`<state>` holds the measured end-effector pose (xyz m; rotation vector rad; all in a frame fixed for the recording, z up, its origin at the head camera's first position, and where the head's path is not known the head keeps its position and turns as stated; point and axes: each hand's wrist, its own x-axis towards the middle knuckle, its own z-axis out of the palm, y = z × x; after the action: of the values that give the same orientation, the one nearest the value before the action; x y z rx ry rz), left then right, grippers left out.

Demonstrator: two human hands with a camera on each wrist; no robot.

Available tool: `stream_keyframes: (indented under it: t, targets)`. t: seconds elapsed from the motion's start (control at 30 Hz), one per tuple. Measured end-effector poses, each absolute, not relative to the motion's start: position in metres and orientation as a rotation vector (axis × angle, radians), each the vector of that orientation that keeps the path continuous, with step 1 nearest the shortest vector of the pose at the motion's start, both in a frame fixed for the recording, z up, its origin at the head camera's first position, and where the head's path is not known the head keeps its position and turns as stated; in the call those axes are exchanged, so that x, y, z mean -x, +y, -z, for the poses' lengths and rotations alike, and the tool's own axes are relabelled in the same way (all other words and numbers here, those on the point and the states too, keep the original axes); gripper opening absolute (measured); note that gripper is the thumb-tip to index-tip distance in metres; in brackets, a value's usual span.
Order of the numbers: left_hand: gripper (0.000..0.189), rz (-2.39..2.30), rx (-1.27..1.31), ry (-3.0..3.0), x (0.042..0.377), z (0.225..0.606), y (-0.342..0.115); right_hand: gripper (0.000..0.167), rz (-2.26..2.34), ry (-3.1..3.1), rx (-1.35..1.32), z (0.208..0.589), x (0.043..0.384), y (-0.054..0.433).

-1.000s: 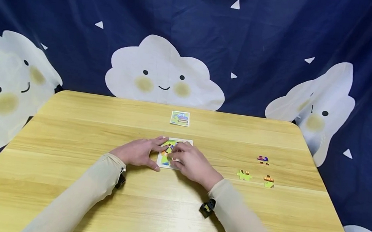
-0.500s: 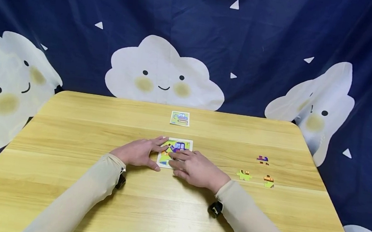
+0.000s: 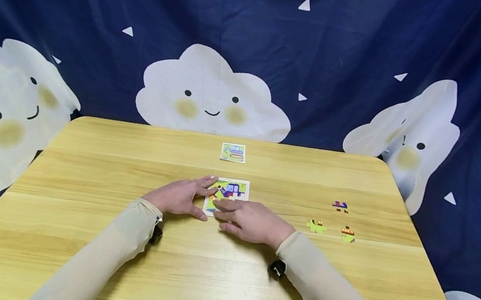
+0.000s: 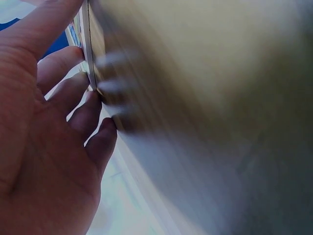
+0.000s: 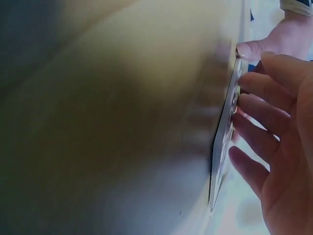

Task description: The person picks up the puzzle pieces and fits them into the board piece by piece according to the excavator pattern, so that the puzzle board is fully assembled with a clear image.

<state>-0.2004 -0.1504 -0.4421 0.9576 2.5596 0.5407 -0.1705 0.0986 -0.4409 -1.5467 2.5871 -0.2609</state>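
Observation:
A small jigsaw board [image 3: 246, 193] with a white border lies mid-table, showing a purple and blue digger on green. My left hand [image 3: 177, 196] rests along its left side, thumb at the near corner and fingers over the far left part. In the left wrist view, the left fingers [image 4: 83, 115] lie right at the board's edge. My right hand [image 3: 254, 222] reaches over the near right part with its fingers stretched out, and it hides that area. The right wrist view shows the right fingers [image 5: 264, 110] touching the board's top.
Three loose jigsaw pieces lie to the right: a purple one [image 3: 340, 206], a green one [image 3: 316, 226] and an orange and green one [image 3: 348, 234]. A small picture card [image 3: 233, 152] of a digger sits near the table's [image 3: 156, 148] far edge.
My right fingers, bent over the middle of the board at first, have straightened and shifted toward its near edge, uncovering the digger's cab. The left hand has stayed still.

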Motion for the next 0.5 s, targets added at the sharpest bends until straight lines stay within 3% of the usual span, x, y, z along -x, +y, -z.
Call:
stream_keyframes:
  t: [0.5]
  targets:
    - [0.081,-0.555,-0.955,2.558,0.201,0.442,-0.150,0.035,0.547,2.466,1.386,0.441,0.189,0.096]
